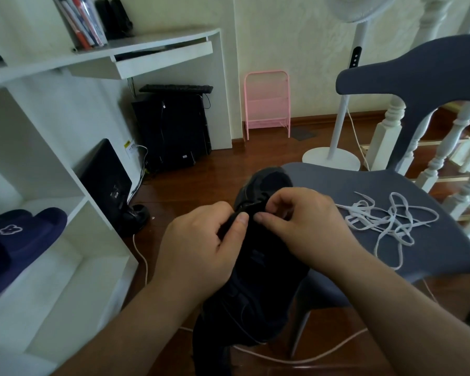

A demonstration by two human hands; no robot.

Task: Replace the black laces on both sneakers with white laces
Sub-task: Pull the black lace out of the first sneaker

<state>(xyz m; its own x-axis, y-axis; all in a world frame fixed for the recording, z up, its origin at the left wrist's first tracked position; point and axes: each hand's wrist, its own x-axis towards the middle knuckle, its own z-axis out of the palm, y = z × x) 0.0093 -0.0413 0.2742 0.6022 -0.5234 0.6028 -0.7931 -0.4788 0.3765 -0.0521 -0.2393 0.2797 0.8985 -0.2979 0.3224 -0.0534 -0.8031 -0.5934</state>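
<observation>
A black sneaker (263, 267) stands at the near left edge of a grey chair seat (445, 253), toe pointing away from me. My left hand (201, 251) grips the sneaker's left side near the eyelets, thumb on top. My right hand (301, 223) pinches the black lace (251, 206) at the upper eyelets, fingers curled. A loose tangle of white laces (391, 221) lies on the seat to the right of my hands. Much of the sneaker's lacing is hidden under my hands and in shadow.
A white shelf unit (52, 213) with dark blue slippers (19, 240) stands at left. A black computer tower (171, 131), a pink rack (267, 104) and a white fan stand (334, 156) are on the wooden floor behind. White cables run across the floor below.
</observation>
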